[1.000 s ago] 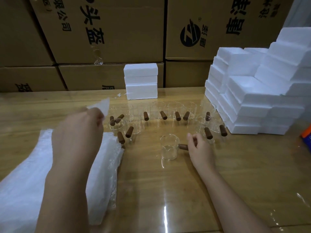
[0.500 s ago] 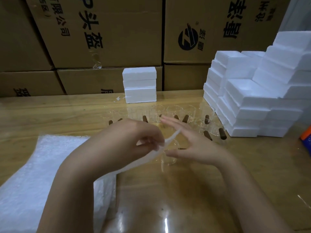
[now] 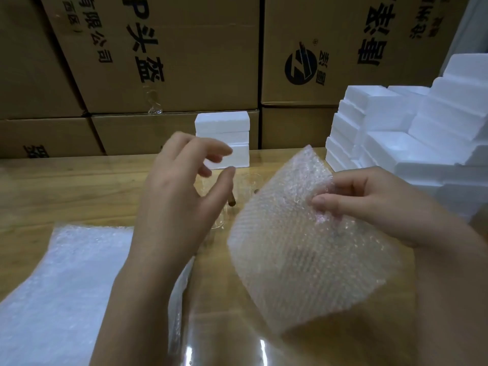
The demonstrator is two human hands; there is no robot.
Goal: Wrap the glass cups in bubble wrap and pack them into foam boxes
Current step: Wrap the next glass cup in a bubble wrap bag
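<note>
My right hand (image 3: 369, 207) pinches the upper edge of a bubble wrap sheet (image 3: 303, 254), thumb on the near face and fingers behind, so the sheet hangs slanted above the table (image 3: 79, 186). My left hand (image 3: 179, 199) is just beside the sheet's left edge, fingers loosely spread and holding nothing. Between my hands, past the sheet, I can make out a glass cup (image 3: 231, 203), told mostly by its brown handle. It stands bare on the table, and the rest of the glass is too faint to trace. At my left lies the pile of bubble wrap (image 3: 66, 286). Further out, foam boxes (image 3: 390, 143) are heaped at the right, and a small stack (image 3: 223, 133) of them sits at the back against the cardboard cartons (image 3: 184, 62). I judge this cup's turn barely begun: the sheet is in hand, nothing wrapped is in view, and no box lies open before me. Whether the small stack holds cups I cannot tell. Wrapping and boxing both remain.
</note>
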